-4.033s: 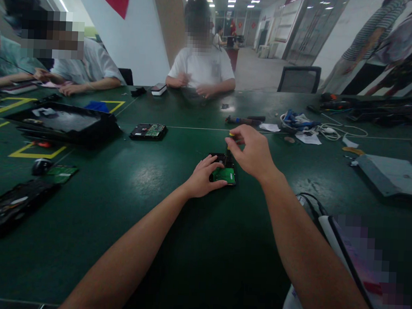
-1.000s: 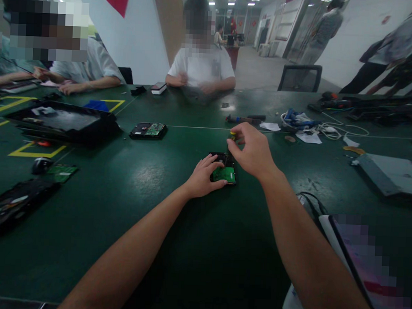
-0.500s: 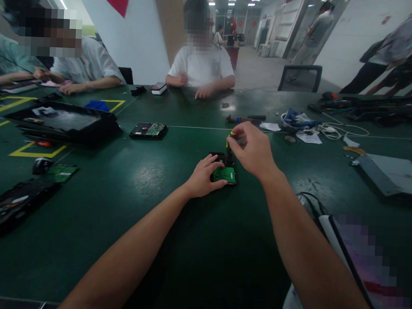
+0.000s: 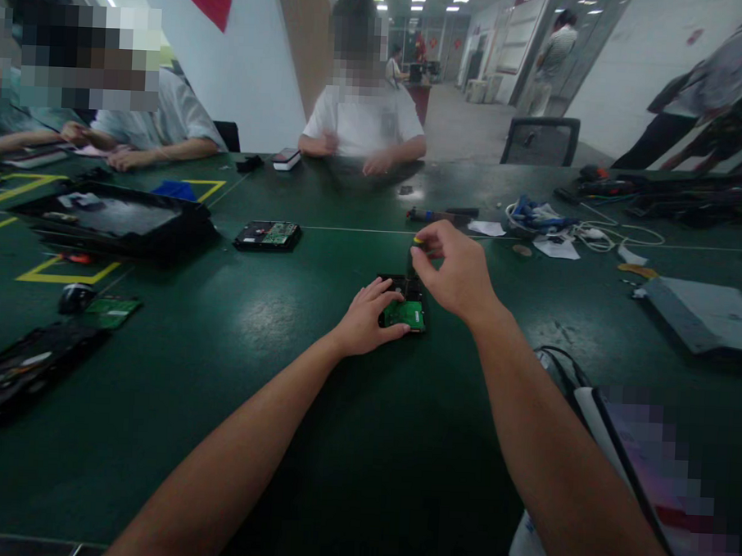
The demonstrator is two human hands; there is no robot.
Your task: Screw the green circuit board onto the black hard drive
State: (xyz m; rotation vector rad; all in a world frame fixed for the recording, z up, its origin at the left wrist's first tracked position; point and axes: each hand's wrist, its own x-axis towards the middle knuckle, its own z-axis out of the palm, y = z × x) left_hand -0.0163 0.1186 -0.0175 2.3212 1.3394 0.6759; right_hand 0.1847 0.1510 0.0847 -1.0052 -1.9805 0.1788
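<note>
In the middle of the table lies a hard drive point(image 4: 413, 314), its green circuit board facing up. My left hand point(image 4: 372, 317) is closed around its left side, with the thumb at the near edge and the fingers across the top, hiding that part. My right hand point(image 4: 454, 265) pinches a small screwdriver point(image 4: 412, 262) with a dark and yellow handle. The screwdriver stands upright over the far part of the drive. Its tip is too small to make out against the dark casing.
A second hard drive point(image 4: 268, 235) lies further left, beyond it a black tray point(image 4: 119, 218). Tools point(image 4: 441, 215), cables point(image 4: 619, 231) and a grey metal box point(image 4: 707, 313) are to the right. A screen device point(image 4: 638, 478) is beside my right forearm. A person point(image 4: 366, 118) sits opposite.
The screwdriver's handle has turned in my right fingers; its yellow stripe no longer faces me. Both hands stay almost in place. The opposite person's hand has shifted slightly right.
</note>
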